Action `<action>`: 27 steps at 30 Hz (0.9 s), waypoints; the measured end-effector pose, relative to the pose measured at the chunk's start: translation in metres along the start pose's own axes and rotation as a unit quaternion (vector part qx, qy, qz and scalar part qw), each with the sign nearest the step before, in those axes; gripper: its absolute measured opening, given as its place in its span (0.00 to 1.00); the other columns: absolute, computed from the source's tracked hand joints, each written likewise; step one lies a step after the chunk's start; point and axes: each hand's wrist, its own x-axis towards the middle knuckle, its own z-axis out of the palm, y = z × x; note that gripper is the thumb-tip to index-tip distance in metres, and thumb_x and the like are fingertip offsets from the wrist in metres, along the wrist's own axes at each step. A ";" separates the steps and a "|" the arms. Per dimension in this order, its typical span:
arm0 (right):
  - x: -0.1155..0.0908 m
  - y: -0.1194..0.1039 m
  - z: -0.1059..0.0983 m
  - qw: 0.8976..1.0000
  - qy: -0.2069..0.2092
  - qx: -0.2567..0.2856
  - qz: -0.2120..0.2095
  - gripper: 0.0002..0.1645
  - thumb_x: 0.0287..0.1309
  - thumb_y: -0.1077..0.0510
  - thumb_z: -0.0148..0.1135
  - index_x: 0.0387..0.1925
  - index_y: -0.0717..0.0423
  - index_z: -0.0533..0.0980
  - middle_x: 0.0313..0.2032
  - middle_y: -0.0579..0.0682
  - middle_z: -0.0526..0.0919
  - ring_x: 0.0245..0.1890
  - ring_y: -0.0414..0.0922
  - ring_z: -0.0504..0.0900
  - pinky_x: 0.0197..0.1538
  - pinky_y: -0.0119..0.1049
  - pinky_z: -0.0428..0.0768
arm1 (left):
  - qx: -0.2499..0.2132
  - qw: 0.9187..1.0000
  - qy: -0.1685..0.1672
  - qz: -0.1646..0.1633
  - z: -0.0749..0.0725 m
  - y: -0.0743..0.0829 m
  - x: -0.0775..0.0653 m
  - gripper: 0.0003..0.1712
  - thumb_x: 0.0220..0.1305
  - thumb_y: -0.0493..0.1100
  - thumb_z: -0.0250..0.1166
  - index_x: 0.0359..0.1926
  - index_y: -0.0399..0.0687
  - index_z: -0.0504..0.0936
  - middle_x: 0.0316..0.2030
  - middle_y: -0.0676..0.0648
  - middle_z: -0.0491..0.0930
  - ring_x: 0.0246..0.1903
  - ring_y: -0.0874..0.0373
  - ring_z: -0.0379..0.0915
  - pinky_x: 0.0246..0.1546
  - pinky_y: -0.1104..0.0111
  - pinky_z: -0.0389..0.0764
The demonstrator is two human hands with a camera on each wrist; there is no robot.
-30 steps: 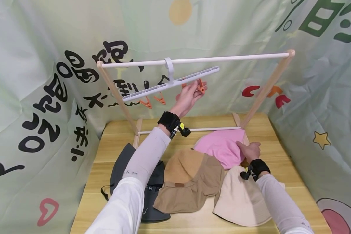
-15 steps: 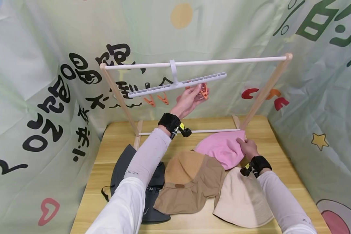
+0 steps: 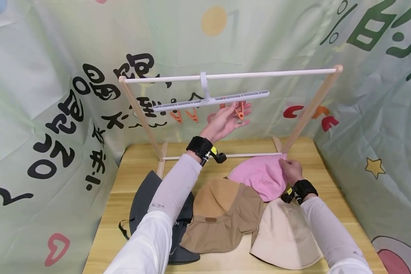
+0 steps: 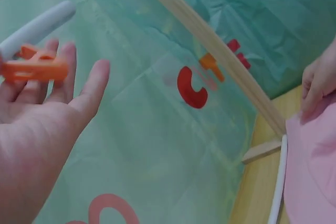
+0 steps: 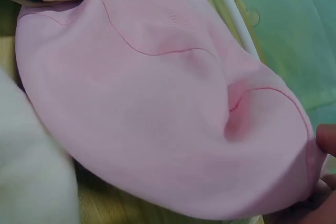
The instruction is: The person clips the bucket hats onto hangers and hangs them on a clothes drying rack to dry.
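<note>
A pale lilac hanger (image 3: 212,101) hangs from the white rod, with several orange clips along its bar. My left hand (image 3: 222,123) is at an orange clip (image 3: 239,112) on the bar's right half, fingers straight and spread behind it. In the left wrist view the palm of the left hand (image 4: 39,124) faces up, with the orange clip (image 4: 39,71) across the fingers. On the table a pink bucket hat (image 3: 258,175) lies flat. My right hand (image 3: 292,170) pinches its right edge; in the right wrist view the fingertips (image 5: 326,139) show at that edge.
A wooden rack with a white top rod (image 3: 270,73) and a low rod (image 3: 253,155) stands at the table's back. A brown hat (image 3: 222,213), a beige bucket hat (image 3: 284,236) and a dark hat (image 3: 185,247) lie in front. Printed cloth surrounds the wooden table (image 3: 123,198).
The hanger has swung and its bar lies closer to level. My left fingers have spread around the clip. The right hand's fingers have drawn in at the pink hat's edge.
</note>
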 end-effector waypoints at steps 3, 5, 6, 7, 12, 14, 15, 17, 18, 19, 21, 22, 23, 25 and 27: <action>-0.001 -0.002 0.003 0.999 0.036 -0.017 0.001 0.26 0.61 0.40 0.57 0.22 0.58 0.73 0.17 0.43 0.67 0.22 0.43 0.67 0.19 0.33 0.66 | 0.004 1.000 -0.010 -0.006 0.001 -0.003 -0.001 0.24 0.74 0.45 0.48 0.64 0.36 0.67 0.59 0.41 0.74 0.59 0.49 0.71 0.62 0.48 0.68; -0.002 -0.005 0.005 0.998 0.062 -0.025 -0.004 0.27 0.61 0.39 0.57 0.24 0.60 0.76 0.18 0.44 0.69 0.24 0.45 0.68 0.21 0.32 0.67 | 0.009 1.000 -0.013 -0.004 0.002 -0.004 0.000 0.24 0.74 0.44 0.48 0.64 0.34 0.67 0.57 0.40 0.75 0.58 0.49 0.72 0.62 0.48 0.68; -0.002 -0.007 0.006 0.997 0.076 -0.028 -0.011 0.28 0.60 0.38 0.57 0.26 0.60 0.77 0.18 0.43 0.71 0.25 0.45 0.69 0.23 0.32 0.68 | 0.011 1.000 -0.012 -0.002 0.002 -0.004 0.000 0.24 0.73 0.44 0.49 0.63 0.34 0.67 0.55 0.40 0.75 0.58 0.49 0.71 0.62 0.48 0.68; -0.002 -0.009 0.007 0.995 0.090 -0.032 -0.020 0.28 0.60 0.38 0.57 0.27 0.61 0.78 0.19 0.43 0.72 0.26 0.45 0.69 0.24 0.32 0.68 | 0.013 1.000 -0.011 0.000 0.003 -0.004 0.001 0.22 0.73 0.43 0.49 0.62 0.34 0.69 0.54 0.40 0.76 0.58 0.48 0.70 0.62 0.48 0.67; -0.001 -0.027 0.010 0.985 0.142 -0.039 -0.086 0.24 0.61 0.41 0.57 0.35 0.58 0.82 0.22 0.43 0.75 0.27 0.43 0.71 0.29 0.30 0.67 | 0.025 1.000 0.005 -0.001 0.006 -0.005 0.004 0.13 0.72 0.39 0.51 0.48 0.37 0.77 0.47 0.40 0.79 0.64 0.38 0.62 0.63 0.45 0.65; -0.002 -0.035 0.010 0.981 0.154 -0.037 -0.116 0.21 0.62 0.44 0.56 0.38 0.57 0.83 0.23 0.44 0.76 0.27 0.42 0.71 0.30 0.30 0.67 | 0.020 1.000 0.009 -0.005 0.008 -0.006 0.005 0.11 0.72 0.39 0.51 0.45 0.37 0.77 0.46 0.40 0.79 0.63 0.38 0.62 0.62 0.45 0.65; -0.003 -0.040 0.010 0.978 0.157 -0.037 -0.129 0.20 0.62 0.45 0.56 0.38 0.57 0.83 0.23 0.45 0.76 0.27 0.42 0.71 0.31 0.30 0.66 | 0.017 1.000 0.011 -0.006 0.009 -0.006 0.005 0.11 0.72 0.40 0.51 0.44 0.38 0.77 0.47 0.40 0.79 0.62 0.40 0.65 0.62 0.46 0.66; -0.006 -0.048 0.010 0.974 0.162 -0.037 -0.153 0.19 0.63 0.46 0.56 0.38 0.57 0.83 0.24 0.46 0.76 0.28 0.42 0.71 0.31 0.29 0.66 | -0.002 1.000 0.006 -0.006 0.010 -0.006 0.005 0.12 0.73 0.42 0.49 0.46 0.38 0.75 0.51 0.39 0.78 0.60 0.43 0.68 0.62 0.47 0.67; -0.008 -0.052 0.010 0.973 0.163 -0.038 -0.162 0.18 0.63 0.47 0.56 0.38 0.57 0.83 0.24 0.47 0.76 0.27 0.43 0.71 0.31 0.29 0.66 | -0.018 1.000 0.002 -0.006 0.010 -0.006 0.004 0.13 0.74 0.43 0.48 0.47 0.39 0.75 0.54 0.38 0.76 0.60 0.45 0.68 0.62 0.47 0.67; -0.009 -0.056 0.010 0.971 0.163 -0.037 -0.170 0.18 0.63 0.48 0.57 0.37 0.58 0.83 0.24 0.48 0.75 0.27 0.43 0.71 0.31 0.29 0.66 | -0.038 0.999 -0.002 -0.006 0.011 -0.006 0.003 0.14 0.74 0.44 0.47 0.48 0.39 0.74 0.56 0.38 0.75 0.60 0.45 0.68 0.63 0.47 0.66; -0.012 -0.062 0.009 0.969 0.166 -0.040 -0.180 0.17 0.63 0.49 0.57 0.36 0.57 0.82 0.24 0.49 0.74 0.27 0.43 0.70 0.31 0.30 0.65 | -0.072 0.997 -0.008 -0.009 0.011 -0.008 0.001 0.15 0.74 0.45 0.46 0.50 0.40 0.72 0.61 0.37 0.71 0.61 0.46 0.68 0.64 0.48 0.64; -0.013 -0.064 0.009 0.968 0.167 -0.040 -0.184 0.16 0.63 0.48 0.57 0.35 0.57 0.82 0.23 0.49 0.74 0.27 0.43 0.70 0.31 0.29 0.64 | -0.091 0.996 -0.010 -0.012 0.011 -0.009 0.000 0.14 0.74 0.45 0.45 0.49 0.40 0.71 0.62 0.37 0.70 0.62 0.45 0.67 0.65 0.48 0.63; -0.014 -0.067 0.008 0.966 0.170 -0.041 -0.190 0.16 0.63 0.49 0.57 0.34 0.57 0.81 0.23 0.49 0.73 0.27 0.43 0.70 0.31 0.29 0.64 | -0.104 0.994 -0.011 -0.014 0.011 -0.010 0.000 0.15 0.74 0.45 0.45 0.50 0.40 0.71 0.63 0.37 0.69 0.63 0.45 0.66 0.66 0.49 0.62; -0.016 -0.073 0.006 0.963 0.173 -0.039 -0.202 0.16 0.63 0.48 0.59 0.35 0.57 0.81 0.23 0.49 0.73 0.26 0.43 0.69 0.31 0.29 0.64 | -0.117 0.993 -0.013 -0.014 0.012 -0.012 -0.001 0.16 0.75 0.45 0.44 0.52 0.39 0.71 0.64 0.37 0.68 0.64 0.45 0.65 0.67 0.50 0.61; -0.019 -0.079 0.003 0.958 0.177 -0.039 -0.221 0.16 0.63 0.49 0.59 0.37 0.57 0.82 0.22 0.49 0.74 0.24 0.42 0.69 0.30 0.28 0.64 | -0.109 0.994 -0.017 -0.008 0.013 -0.013 -0.002 0.19 0.75 0.44 0.44 0.56 0.38 0.71 0.64 0.36 0.67 0.64 0.45 0.65 0.67 0.51 0.61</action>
